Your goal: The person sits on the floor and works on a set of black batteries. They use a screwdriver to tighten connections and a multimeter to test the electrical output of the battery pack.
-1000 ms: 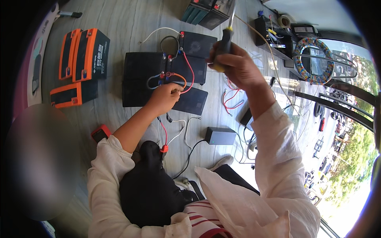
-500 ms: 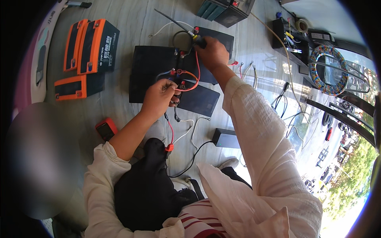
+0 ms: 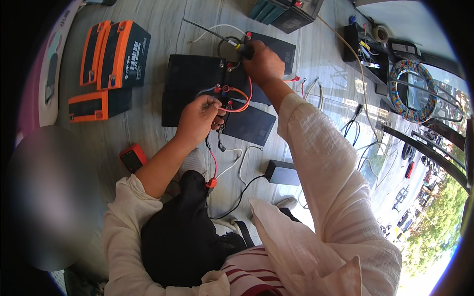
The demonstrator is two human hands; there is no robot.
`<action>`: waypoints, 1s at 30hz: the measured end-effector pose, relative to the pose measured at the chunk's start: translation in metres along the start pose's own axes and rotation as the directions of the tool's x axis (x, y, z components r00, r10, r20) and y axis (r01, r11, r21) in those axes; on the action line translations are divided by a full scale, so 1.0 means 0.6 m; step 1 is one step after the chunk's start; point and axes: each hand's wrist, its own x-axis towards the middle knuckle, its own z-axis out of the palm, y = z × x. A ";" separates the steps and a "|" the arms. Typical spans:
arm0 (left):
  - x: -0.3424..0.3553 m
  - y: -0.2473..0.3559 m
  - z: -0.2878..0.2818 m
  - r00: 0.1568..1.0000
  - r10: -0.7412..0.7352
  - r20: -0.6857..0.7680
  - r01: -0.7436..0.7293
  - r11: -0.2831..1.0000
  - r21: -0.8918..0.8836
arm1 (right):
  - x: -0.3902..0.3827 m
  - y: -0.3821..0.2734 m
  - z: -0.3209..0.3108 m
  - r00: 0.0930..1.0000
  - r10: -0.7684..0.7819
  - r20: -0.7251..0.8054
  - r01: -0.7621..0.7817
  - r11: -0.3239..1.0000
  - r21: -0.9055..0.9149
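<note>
My left hand (image 3: 200, 116) pinches a red cable (image 3: 235, 110) beside the terminals of several joined black batteries (image 3: 192, 74). An orange cable (image 3: 242, 92) loops there between red-capped terminals. My right hand (image 3: 264, 64) is closed round the black-and-yellow handle of a screwdriver (image 3: 212, 33), whose long shaft slants up and left over a white wire (image 3: 217, 25). The hand is over the upper-right battery (image 3: 281, 49), near a red-capped post and a dark cable loop; what the tool touches there is hidden by my fingers.
Orange-trimmed batteries (image 3: 121, 59) lie left, above a red handheld device (image 3: 132, 158). A black charger (image 3: 279, 172) and loose cables are near my feet. More batteries (image 3: 281, 12) sit at the top. A black open box (image 3: 358, 47) and colourful ring (image 3: 412, 91) are right, near a glass doorway.
My right hand has come left and up onto the batteries, the screwdriver swinging from upright to a left-pointing slant. My left hand keeps hold near the red cable, shifted slightly with the view.
</note>
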 end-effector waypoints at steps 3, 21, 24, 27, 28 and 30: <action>0.001 0.001 0.000 1.000 -0.009 -0.003 0.009 1.000 -0.012 | 0.000 -0.001 -0.001 1.000 0.020 0.024 -0.019 0.999 -0.040; 0.004 -0.001 -0.004 1.000 0.002 0.023 -0.002 1.000 0.012 | 0.003 0.019 0.004 0.991 -0.127 -0.052 0.130 0.990 0.049; 0.004 0.001 0.000 1.000 0.002 0.022 -0.002 1.000 0.002 | 0.003 0.023 0.010 0.990 -0.111 -0.090 0.118 0.989 0.086; 0.004 -0.004 -0.002 0.999 -0.012 0.031 0.012 1.000 0.006 | 0.002 0.007 0.006 0.999 -0.026 -0.046 0.027 0.999 0.027; 0.004 -0.004 -0.001 0.999 -0.007 0.033 0.007 1.000 0.009 | 0.002 0.006 0.005 1.000 0.008 -0.026 -0.009 1.000 -0.017; 0.002 -0.004 -0.001 0.999 0.002 0.038 -0.003 1.000 0.015 | 0.003 0.004 0.001 1.000 -0.023 -0.005 0.023 0.999 -0.024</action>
